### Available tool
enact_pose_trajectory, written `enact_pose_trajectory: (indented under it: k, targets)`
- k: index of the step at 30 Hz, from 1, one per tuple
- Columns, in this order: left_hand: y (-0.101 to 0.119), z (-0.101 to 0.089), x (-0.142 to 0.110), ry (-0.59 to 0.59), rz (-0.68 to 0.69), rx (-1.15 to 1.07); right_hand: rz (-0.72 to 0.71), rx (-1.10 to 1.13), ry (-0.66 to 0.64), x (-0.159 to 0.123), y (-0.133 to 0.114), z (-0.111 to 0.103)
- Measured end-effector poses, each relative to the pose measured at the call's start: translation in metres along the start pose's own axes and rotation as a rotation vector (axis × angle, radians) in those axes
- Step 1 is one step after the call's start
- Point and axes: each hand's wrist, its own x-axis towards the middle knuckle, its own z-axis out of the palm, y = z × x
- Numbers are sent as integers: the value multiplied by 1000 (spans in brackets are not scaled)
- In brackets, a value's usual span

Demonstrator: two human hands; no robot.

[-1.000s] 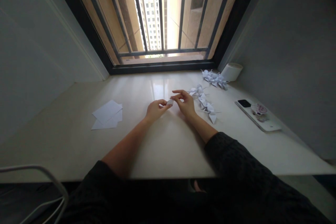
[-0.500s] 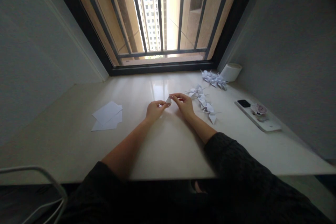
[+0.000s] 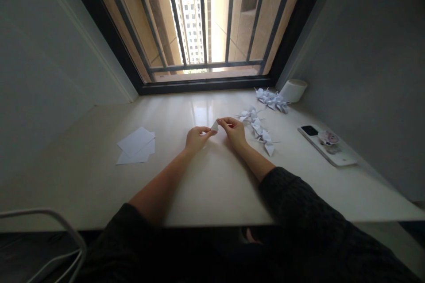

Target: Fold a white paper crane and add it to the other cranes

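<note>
A small folded piece of white paper (image 3: 214, 126) is pinched between both of my hands over the middle of the pale table (image 3: 212, 185). My left hand (image 3: 195, 138) grips its near left end with curled fingers. My right hand (image 3: 235, 131) pinches the right side between thumb and fingertips. Just right of my right hand lies a row of folded white paper cranes (image 3: 259, 130). A second small heap of paper cranes (image 3: 271, 99) sits further back near the window.
A stack of flat white paper sheets (image 3: 136, 145) lies to the left. A white phone (image 3: 327, 145) with a round charm rests at the right. A white cylinder (image 3: 293, 90) stands in the back right corner. A barred window (image 3: 202, 22) faces me; a chair frame (image 3: 49, 239) is bottom left.
My right hand's raised fingers have curled down onto the folded paper, and the piece has turned slightly upward between my fingertips. My arms stay in place.
</note>
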Motion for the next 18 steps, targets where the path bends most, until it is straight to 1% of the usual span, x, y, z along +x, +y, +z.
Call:
enact_pose_trajectory:
  k: [5,9,11,15,18]
  targets:
    - [4,-1,1,34,-9,-115,2,14,37,2,4,0]
    - [6,-1,1,64,-31,-139,-13,9,43,2,3,0]
    - [6,-2,1,63,-13,-142,-41,-16,20,1,0,0]
    - [6,-2,1,69,28,-151,-109,-76,-72,-1,-2,0]
    - [5,-3,2,75,12,-188,-116,-90,-64,-2,-3,0]
